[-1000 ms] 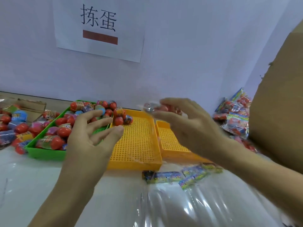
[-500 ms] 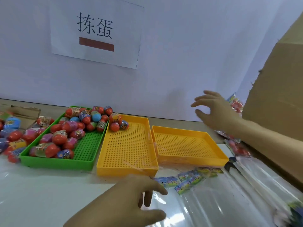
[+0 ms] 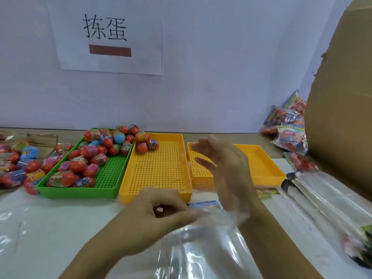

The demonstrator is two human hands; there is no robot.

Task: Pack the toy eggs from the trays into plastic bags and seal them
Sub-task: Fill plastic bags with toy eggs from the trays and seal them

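Red toy eggs (image 3: 12, 170) lie loose at the far left of the white bench (image 3: 60, 222), beside a green tray (image 3: 104, 188) heaped with more eggs (image 3: 88, 158) at its far and left parts. Next stands a yellow tray (image 3: 157, 170), bare but for three eggs (image 3: 145, 142) in its far left corner. In front of it the left hand (image 3: 159, 216) reaches in from below, fingers curled, thumb and forefinger pressed together in a pinching grip on the mouth of a clear bag (image 3: 201, 248) that hangs toward the near edge. The right hand (image 3: 223, 168) is raised upright just right of it, blurred, fingers spread and slightly bent, palm facing left, its heel at the bag's mouth; whether it touches the film I cannot tell. Behind it sits a second yellow tray (image 3: 261, 164). Further right lie flat bags (image 3: 322, 198), filled egg packs (image 3: 289, 129) by the wall, and a brown cardboard box (image 3: 346, 97).
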